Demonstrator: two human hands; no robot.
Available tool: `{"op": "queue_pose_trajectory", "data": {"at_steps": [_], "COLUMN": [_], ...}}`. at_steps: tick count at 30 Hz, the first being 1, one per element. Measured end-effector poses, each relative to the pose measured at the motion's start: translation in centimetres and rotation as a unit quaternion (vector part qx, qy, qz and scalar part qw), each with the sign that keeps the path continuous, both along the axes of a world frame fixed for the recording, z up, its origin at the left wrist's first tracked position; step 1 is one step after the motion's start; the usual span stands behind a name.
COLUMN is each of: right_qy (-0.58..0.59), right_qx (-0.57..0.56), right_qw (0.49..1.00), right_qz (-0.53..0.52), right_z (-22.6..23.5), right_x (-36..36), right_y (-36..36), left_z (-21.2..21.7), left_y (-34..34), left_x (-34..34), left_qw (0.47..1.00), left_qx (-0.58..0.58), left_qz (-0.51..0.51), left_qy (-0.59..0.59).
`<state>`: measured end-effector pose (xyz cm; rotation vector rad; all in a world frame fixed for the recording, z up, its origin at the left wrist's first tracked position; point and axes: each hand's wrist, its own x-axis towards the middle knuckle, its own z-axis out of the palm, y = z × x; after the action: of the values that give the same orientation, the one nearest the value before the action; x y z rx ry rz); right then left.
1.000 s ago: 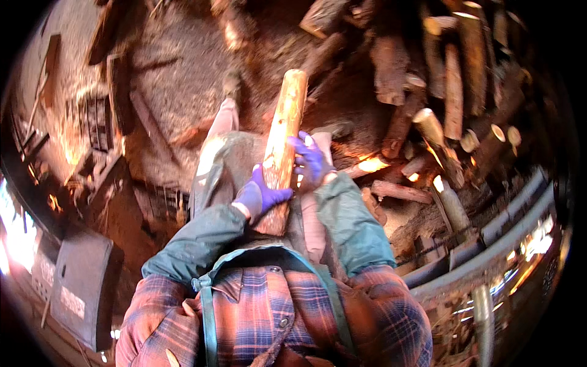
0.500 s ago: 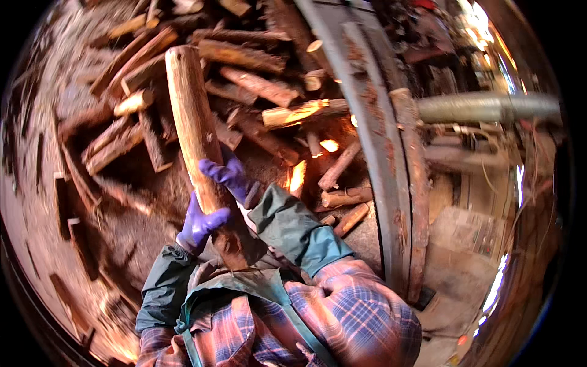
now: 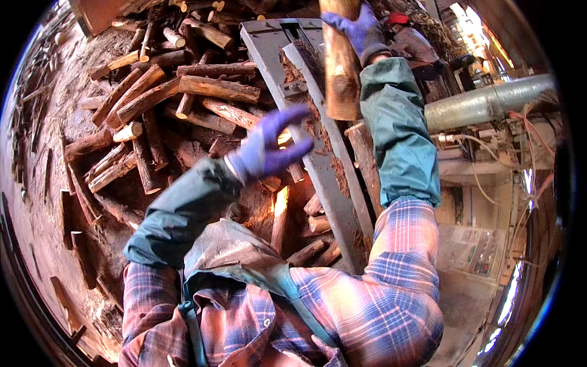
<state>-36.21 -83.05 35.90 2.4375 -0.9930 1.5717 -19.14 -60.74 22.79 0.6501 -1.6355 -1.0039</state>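
A peeled log (image 3: 342,79) is over the far part of a long grey metal beam (image 3: 269,52), its near end toward me. My right hand (image 3: 361,30), in a purple glove, grips the log's far part from the right side, with a digit across its top; the log's far end runs out of view. My right arm is stretched far forward. My left hand (image 3: 272,147), also purple-gloved, is off the log, fingers and thumb spread, above the near left side of the beam. It holds nothing and is slightly blurred.
A large heap of cut logs (image 3: 214,88) covers the ground left of the beam. Right of the beam lies another log (image 3: 364,153). A thick metal pipe (image 3: 489,104), hoses and a control panel (image 3: 480,251) are at the right. A person (image 3: 416,46) in red headwear is beyond.
The log has moved from in front of my chest, where both hands held it, forward and right over the beam. My left hand has let go; my right arm has extended.
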Motion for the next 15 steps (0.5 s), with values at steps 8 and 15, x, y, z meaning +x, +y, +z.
{"op": "queue_pose_trajectory", "data": {"at_steps": [8,15], "right_qy": [0.297,0.399], "right_qx": [0.381,0.28], "right_qw": [0.826,0.825], "right_qz": [-0.291,-0.286], "right_z": [-15.8,-17.3], "right_x": [-7.9,-10.1], "right_y": [-3.2,-4.0], "left_z": [-17.0,-23.8], "left_y": [16.0,24.5], "left_x": [1.4,6.7], "left_qw": [0.92,0.86], "left_qx": [0.377,0.494], "left_qz": [0.091,0.122], "left_qy": [-0.052,0.047]}}
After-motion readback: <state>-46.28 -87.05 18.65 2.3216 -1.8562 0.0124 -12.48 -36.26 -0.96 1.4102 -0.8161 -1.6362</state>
